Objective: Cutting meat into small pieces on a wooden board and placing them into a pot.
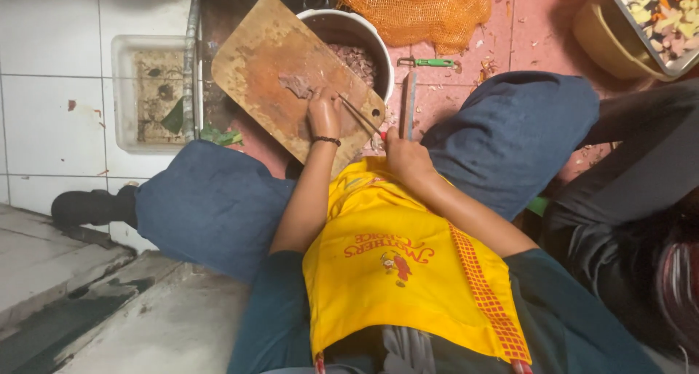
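Note:
A worn wooden cutting board point(262, 68) rests tilted over a white bowl point(378, 53) that holds dark red chopped bits. My left hand point(323, 113), with a dark band on the wrist, presses on the board beside a small dark piece of food point(297, 85). My right hand point(406, 158) grips a knife point(410, 104) whose blade points away from me, to the right of the board. I sit low with both knees in blue trousers spread around the bowl, a yellow apron point(400, 265) over my lap.
An orange mesh sack point(415, 6) lies beyond the bowl. A green-handled peeler point(429, 62) rests on the pink tiled floor. A tray of chopped vegetables point(659, 13) sits at top right. A square floor drain point(153, 90) lies left. Another person in dark clothes sits right.

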